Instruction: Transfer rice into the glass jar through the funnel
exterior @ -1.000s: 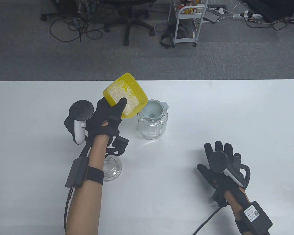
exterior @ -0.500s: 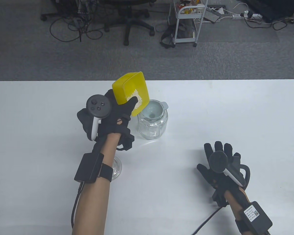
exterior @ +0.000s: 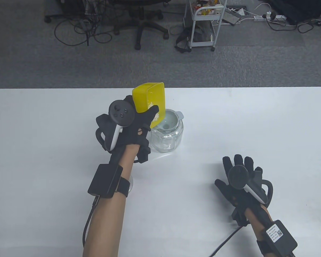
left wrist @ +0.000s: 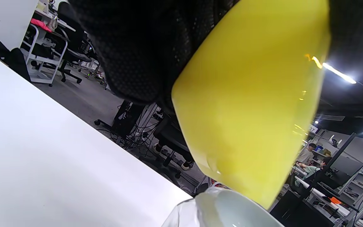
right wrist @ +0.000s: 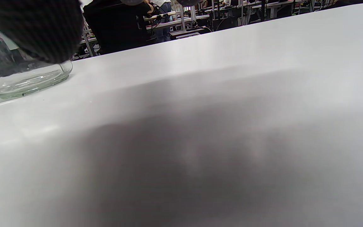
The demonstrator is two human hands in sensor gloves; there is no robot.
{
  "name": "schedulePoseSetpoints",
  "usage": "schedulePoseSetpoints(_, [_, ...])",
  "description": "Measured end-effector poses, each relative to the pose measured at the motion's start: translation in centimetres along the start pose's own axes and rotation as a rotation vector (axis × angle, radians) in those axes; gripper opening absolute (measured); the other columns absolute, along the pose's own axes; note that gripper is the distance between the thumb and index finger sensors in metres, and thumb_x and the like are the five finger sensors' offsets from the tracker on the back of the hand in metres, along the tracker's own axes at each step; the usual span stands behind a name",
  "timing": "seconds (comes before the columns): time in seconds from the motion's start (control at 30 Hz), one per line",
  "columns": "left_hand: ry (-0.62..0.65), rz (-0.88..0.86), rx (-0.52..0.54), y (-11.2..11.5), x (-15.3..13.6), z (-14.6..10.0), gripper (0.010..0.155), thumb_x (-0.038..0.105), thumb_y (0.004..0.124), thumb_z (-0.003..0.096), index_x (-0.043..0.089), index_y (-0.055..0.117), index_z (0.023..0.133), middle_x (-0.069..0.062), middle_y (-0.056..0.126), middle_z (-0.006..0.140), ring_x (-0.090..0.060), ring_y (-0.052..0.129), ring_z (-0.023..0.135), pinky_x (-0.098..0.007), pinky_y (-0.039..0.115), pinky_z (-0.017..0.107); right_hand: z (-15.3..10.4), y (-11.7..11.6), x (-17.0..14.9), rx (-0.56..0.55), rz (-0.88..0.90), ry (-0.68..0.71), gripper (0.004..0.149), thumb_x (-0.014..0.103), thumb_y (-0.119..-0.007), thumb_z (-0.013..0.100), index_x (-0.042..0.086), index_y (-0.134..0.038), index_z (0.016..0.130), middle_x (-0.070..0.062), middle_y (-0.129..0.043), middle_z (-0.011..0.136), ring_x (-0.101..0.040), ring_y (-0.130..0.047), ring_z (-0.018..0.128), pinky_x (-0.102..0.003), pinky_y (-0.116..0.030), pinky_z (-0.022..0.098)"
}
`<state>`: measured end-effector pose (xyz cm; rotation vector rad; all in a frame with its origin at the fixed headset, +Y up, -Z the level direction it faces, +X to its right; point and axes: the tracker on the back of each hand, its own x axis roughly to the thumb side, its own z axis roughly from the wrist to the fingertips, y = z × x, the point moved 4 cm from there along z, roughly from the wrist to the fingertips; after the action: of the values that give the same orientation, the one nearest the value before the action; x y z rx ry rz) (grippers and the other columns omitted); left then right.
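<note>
Clearly the pour had moved on: over the last second my left hand [exterior: 128, 128] had rolled the yellow container [exterior: 149, 103] from a shallow tilt, its rice lying broad and open to the camera, to a steep one with its lower lip right over the funnel [exterior: 168, 120]. Only a small patch of rice [exterior: 155, 115] showed at that lip beside my thumb, so I judged most of the load was either running down or bunched at the edge; the stream itself I could not make out. That hand was wrapped round the container, fingers on the back wall and thumb over the rim. From the left wrist view the yellow wall hung just above the pale funnel bowl. The funnel sat in the mouth of the glass jar [exterior: 166, 138], which stood on the white tabletop [exterior: 42, 133] just right of my wrist. A clear glass piece [exterior: 130, 184] peeked out from under my left forearm. Further right, well apart from the jar, my right hand [exterior: 242, 176] lay flat on the tabletop, fingers spread, holding nothing. Beyond the far edge ran grey carpet with an office chair base [exterior: 144, 24], loose cables and a white trolley [exterior: 203, 26].
</note>
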<state>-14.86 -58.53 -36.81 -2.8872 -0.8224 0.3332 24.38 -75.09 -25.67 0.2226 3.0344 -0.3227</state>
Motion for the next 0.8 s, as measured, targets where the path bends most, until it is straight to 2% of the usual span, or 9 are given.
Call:
schedulePoseSetpoints(0.43, [0.041, 0.105, 0.047, 0.3, 2.2, -0.2, 0.097, 0.083, 0.087, 0.0428, 0.024, 0.054, 0.113, -0.002, 0.079, 0.098, -0.019, 0.103, 0.085, -0.043, 0.094, 0.064, 0.0, 0.0, 0.1, 0.001, -0.005, 0.003, 0.085, 0.068, -0.072, 0.038, 0.039, -0.027, 0.104, -0.009, -0.021, 0.118, -0.045, -0.017, 0.107, -0.073, -0.025, 0.070])
schedulePoseSetpoints(0.8, [0.031, 0.115, 0.066, 0.9, 2.4, -0.3, 0.097, 0.085, 0.086, 0.0425, 0.027, 0.055, 0.113, 0.000, 0.078, 0.098, -0.017, 0.101, 0.085, -0.043, 0.092, 0.065, 0.0, 0.0, 0.2, -0.002, -0.005, 0.006, 0.085, 0.068, -0.072, 0.038, 0.039, -0.027, 0.104, -0.009, -0.021, 0.118, -0.045, -0.017, 0.107, -0.073, -0.025, 0.070])
